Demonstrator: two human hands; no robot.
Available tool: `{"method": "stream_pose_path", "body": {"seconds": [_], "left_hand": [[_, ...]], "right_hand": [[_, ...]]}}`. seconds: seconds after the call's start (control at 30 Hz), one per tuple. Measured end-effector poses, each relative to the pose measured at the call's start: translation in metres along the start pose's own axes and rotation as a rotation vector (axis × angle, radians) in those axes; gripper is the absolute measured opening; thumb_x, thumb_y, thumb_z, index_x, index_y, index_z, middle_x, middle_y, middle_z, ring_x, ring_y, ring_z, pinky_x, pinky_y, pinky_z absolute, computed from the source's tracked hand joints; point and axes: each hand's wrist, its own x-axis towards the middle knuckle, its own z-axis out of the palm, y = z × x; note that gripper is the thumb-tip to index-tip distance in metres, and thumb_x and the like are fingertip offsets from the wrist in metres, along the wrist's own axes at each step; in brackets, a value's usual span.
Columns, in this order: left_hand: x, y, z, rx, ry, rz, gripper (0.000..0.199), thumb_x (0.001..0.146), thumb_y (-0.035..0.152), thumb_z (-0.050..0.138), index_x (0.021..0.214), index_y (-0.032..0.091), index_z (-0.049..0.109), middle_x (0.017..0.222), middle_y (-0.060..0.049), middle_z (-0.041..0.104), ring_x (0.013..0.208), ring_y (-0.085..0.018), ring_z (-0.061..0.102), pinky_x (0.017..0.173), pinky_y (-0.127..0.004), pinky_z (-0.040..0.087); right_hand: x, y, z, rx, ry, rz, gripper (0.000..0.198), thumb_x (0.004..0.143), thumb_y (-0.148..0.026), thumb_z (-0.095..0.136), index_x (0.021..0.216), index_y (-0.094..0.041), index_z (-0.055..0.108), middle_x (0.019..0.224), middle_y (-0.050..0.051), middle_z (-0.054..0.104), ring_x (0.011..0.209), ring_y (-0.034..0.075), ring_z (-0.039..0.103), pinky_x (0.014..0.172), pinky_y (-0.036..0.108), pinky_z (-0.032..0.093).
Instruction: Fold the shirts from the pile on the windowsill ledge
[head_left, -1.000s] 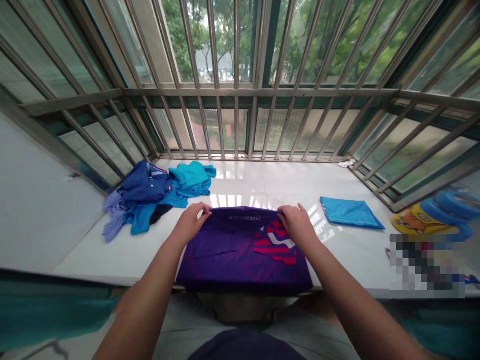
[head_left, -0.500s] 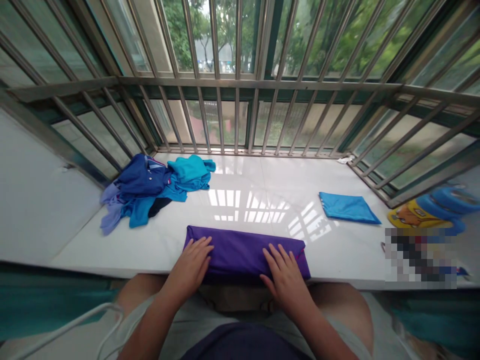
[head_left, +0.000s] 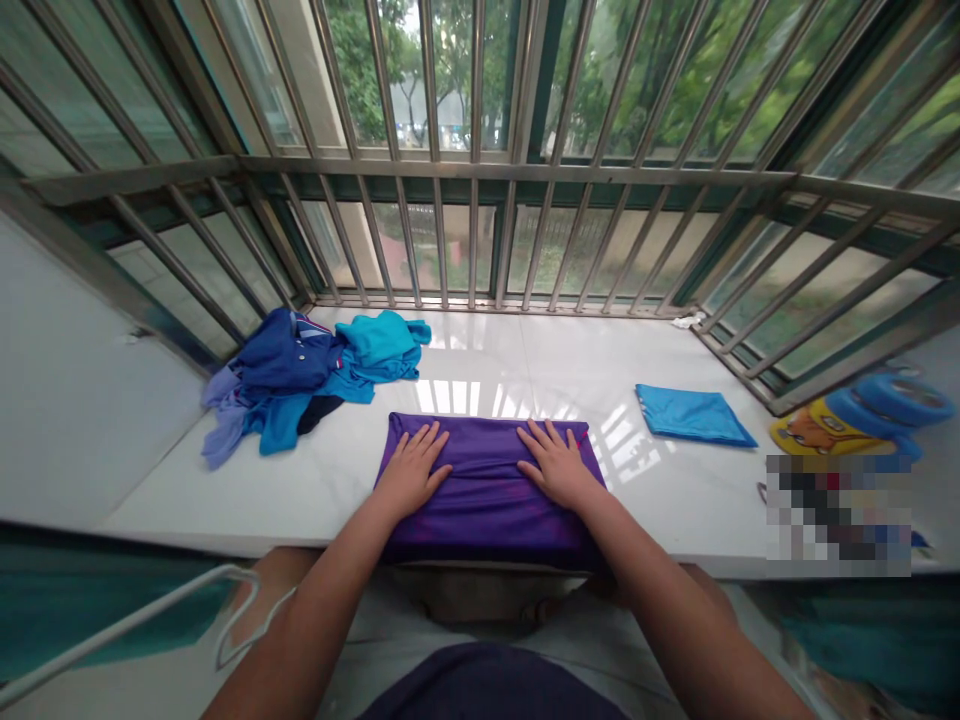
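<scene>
A folded purple garment (head_left: 487, 500) lies across the front of the white ledge, its near side reaching the edge and its cloth creased. My left hand (head_left: 412, 468) rests flat on its left part, fingers spread. On the right part lies my right hand (head_left: 556, 465), also flat with fingers apart. Neither hand grips the cloth. Off to the right is a folded blue garment (head_left: 696, 415). At the left is a loose heap of clothes (head_left: 289, 360) in dark blue, turquoise and lilac.
The white ledge (head_left: 480, 345) ends at metal window bars (head_left: 476, 240). On the right stands a blue and yellow bottle (head_left: 862, 415), with blurred-out items in front of it. A white hanger-like rod (head_left: 135, 625) is low at the left, below the ledge.
Both hands have moved forward, away from me, and the purple garment's far edge has shifted forward with them. More of its cloth now shows between the hands and the ledge's edge.
</scene>
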Motion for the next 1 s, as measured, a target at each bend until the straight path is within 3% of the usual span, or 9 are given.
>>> {"method": "stream_pose_path", "body": {"seconds": [0.1,0.2,0.27,0.33,0.47,0.63,0.8,0.9,1.0], "left_hand": [[0.023,-0.018,-0.014,-0.075,-0.002,0.001,0.069,0.105,0.050,0.060,0.166,0.021,0.045,0.178,-0.018,0.036,0.166,-0.037,0.033,0.132,-0.063,0.031],[0.020,-0.038,-0.029,-0.096,0.086,0.021,0.067,0.095,0.047,0.077,0.154,0.021,0.058,0.171,-0.019,0.047,0.159,-0.037,0.044,0.129,-0.057,0.039],[0.009,-0.047,-0.036,-0.070,0.102,0.041,0.047,0.093,0.040,0.080,0.135,0.023,0.072,0.157,-0.016,0.061,0.146,-0.037,0.056,0.123,-0.054,0.046],[0.000,-0.049,-0.040,-0.047,0.074,0.072,0.021,0.096,0.032,0.076,0.116,0.024,0.078,0.138,-0.013,0.072,0.130,-0.033,0.065,0.113,-0.050,0.053],[-0.004,-0.040,-0.042,-0.021,0.052,0.114,0.016,0.105,0.023,0.060,0.102,0.023,0.076,0.111,-0.010,0.076,0.105,-0.028,0.069,0.098,-0.044,0.056],[-0.012,-0.027,-0.043,-0.005,0.123,0.116,0.019,0.109,0.025,0.054,0.105,0.023,0.072,0.112,-0.010,0.075,0.105,-0.028,0.069,0.095,-0.043,0.055],[-0.029,-0.018,-0.035,-0.016,0.066,0.120,0.015,0.105,0.019,0.058,0.102,0.023,0.072,0.115,-0.010,0.075,0.107,-0.028,0.070,0.094,-0.043,0.057],[-0.030,-0.017,-0.034,-0.062,0.073,0.100,0.016,0.105,0.022,0.058,0.106,0.024,0.074,0.118,-0.009,0.076,0.109,-0.027,0.071,0.099,-0.043,0.058],[-0.025,-0.015,-0.035,-0.093,0.118,0.093,0.022,0.107,0.029,0.057,0.118,0.025,0.076,0.129,-0.011,0.076,0.121,-0.028,0.071,0.109,-0.047,0.057]], "right_hand": [[0.013,0.013,-0.018,0.008,0.024,-0.013,0.068,0.111,-0.053,0.049,0.173,-0.028,0.037,0.181,0.011,0.028,0.167,0.042,0.020,0.130,0.074,0.019],[0.000,0.027,-0.031,0.014,0.155,-0.061,0.070,0.104,-0.051,0.066,0.165,-0.022,0.050,0.166,0.019,0.050,0.152,0.040,0.046,0.125,0.059,0.037],[-0.016,0.035,-0.034,0.014,0.174,-0.122,0.068,0.098,-0.049,0.076,0.158,-0.021,0.058,0.151,0.019,0.062,0.133,0.036,0.061,0.115,0.051,0.048],[-0.028,0.041,-0.031,0.005,0.127,-0.178,0.052,0.097,-0.042,0.078,0.145,-0.023,0.068,0.136,0.016,0.068,0.118,0.033,0.067,0.106,0.046,0.052],[-0.031,0.045,-0.020,0.055,0.082,-0.177,0.021,0.107,-0.025,0.060,0.119,-0.023,0.078,0.115,0.010,0.071,0.102,0.024,0.070,0.095,0.035,0.053],[-0.024,0.046,-0.021,0.119,0.204,-0.115,0.025,0.111,-0.023,0.051,0.115,-0.022,0.075,0.113,0.010,0.070,0.101,0.022,0.070,0.091,0.032,0.054],[-0.024,0.051,-0.029,0.166,0.127,-0.127,0.036,0.096,-0.004,0.051,0.120,-0.019,0.075,0.126,0.011,0.071,0.115,0.023,0.069,0.103,0.033,0.052],[-0.019,0.062,-0.038,0.105,0.168,-0.001,0.046,0.093,-0.003,0.051,0.131,-0.018,0.072,0.130,0.013,0.070,0.119,0.024,0.068,0.106,0.033,0.050],[-0.008,0.079,-0.050,-0.021,0.173,0.138,0.045,0.098,-0.008,0.051,0.136,-0.020,0.072,0.130,0.014,0.069,0.115,0.025,0.068,0.097,0.032,0.051]]}}
